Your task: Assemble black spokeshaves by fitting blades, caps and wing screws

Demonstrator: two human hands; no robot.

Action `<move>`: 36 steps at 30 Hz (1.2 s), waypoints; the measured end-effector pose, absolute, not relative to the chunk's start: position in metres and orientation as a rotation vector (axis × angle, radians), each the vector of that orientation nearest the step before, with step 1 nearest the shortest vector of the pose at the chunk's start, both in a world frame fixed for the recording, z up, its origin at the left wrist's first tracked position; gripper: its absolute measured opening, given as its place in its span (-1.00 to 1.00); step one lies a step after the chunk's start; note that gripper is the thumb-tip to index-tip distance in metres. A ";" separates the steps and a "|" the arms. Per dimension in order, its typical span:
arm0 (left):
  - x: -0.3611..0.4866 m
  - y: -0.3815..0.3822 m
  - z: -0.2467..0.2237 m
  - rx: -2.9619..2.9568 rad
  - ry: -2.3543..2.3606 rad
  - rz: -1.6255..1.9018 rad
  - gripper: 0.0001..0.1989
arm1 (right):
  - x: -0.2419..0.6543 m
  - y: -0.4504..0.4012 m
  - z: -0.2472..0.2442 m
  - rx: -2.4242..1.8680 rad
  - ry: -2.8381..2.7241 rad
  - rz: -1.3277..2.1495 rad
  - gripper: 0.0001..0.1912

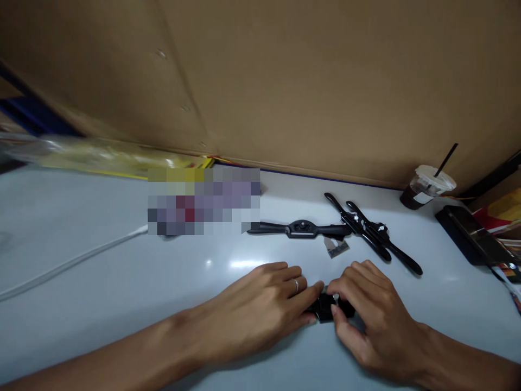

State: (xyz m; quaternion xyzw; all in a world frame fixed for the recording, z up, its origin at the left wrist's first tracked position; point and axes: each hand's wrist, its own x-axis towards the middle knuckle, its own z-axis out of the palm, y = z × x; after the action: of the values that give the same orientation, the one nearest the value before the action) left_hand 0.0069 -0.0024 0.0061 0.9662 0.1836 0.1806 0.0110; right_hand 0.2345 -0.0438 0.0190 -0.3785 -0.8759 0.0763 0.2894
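A black metal tool (325,310) lies on the pale table between my hands, its ends mostly hidden under them. My left hand (277,301) wears a ring and grips the tool's left part. The thumb and index finger of my right hand (368,312) pinch a small silvery screw (336,298) on it. Beyond my hands lies a matte black two-handled tool (302,228) with an open frame in its middle. Two glossy black two-handled tools (368,228) lie slanted, side by side, to its right. A small metal blade (337,247) rests just below them.
A lidded cup with a straw (425,187) stands at the back right, near a dark box-like object (468,233). A white cable (81,258) crosses the left side. Yellow plastic packaging (109,156) lies along the cardboard wall (285,81). A patch at centre left is pixelated.
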 end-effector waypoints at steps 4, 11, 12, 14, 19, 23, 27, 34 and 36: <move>0.006 -0.003 0.006 3.039 0.585 0.535 -0.85 | 0.238 -0.044 0.018 -1.033 -2.298 0.271 -0.84; 0.005 -0.003 0.002 3.022 0.578 0.560 -0.82 | 0.238 -0.042 0.019 -1.012 -2.367 0.265 -0.88; 0.005 -0.003 0.002 3.019 0.579 0.552 -0.82 | 0.237 -0.042 0.019 -1.005 -2.359 0.258 -0.86; 0.006 -0.003 0.002 3.016 0.577 0.555 -0.85 | 0.236 -0.042 0.021 -0.996 -2.348 0.261 -0.84; 0.007 -0.002 0.005 3.025 0.569 0.552 -0.85 | 0.241 -0.041 0.021 -1.055 -2.374 0.295 -0.79; 0.008 -0.003 0.005 3.032 0.572 0.574 -0.82 | 0.244 -0.038 0.020 -1.136 -2.409 0.302 -0.91; 0.008 -0.002 0.004 3.066 0.538 0.613 -0.80 | 0.244 -0.035 0.019 -1.080 -2.415 0.339 -0.86; 0.007 -0.003 0.004 3.066 0.550 0.613 -0.78 | 0.250 -0.026 0.017 -0.911 -2.429 0.311 -0.78; 0.007 -0.003 0.003 3.059 0.545 0.591 -0.80 | 0.251 -0.025 0.018 -0.892 -2.451 0.325 -0.79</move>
State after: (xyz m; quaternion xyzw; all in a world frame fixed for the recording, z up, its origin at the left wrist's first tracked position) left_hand 0.0067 -0.0034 0.0030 0.9671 0.1723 0.1870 -0.0108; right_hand 0.2506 -0.0247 0.0183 -0.3283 -0.9020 0.1195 0.2536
